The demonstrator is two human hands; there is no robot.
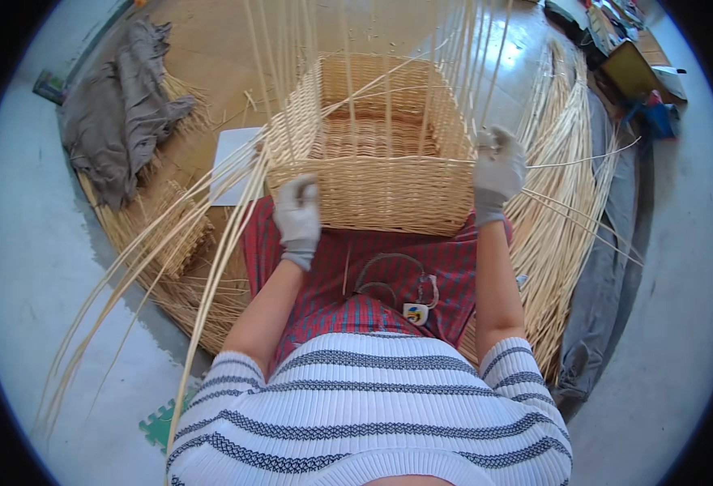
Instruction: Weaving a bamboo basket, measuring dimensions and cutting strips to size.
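- In the head view, a rectangular, open-topped basket of woven pale tan strands rests on the red checked cloth over the person's lap, thin stakes rising from its rim.
- The left hand, in a pale grey knitted glove, is curled at the near wall's left end; whether it grips, I cannot tell.
- The right hand, gloved alike, is well apart from it, fingers bent at the near right corner; its hold is unclear.
- Long loose pale strands lie rightward.
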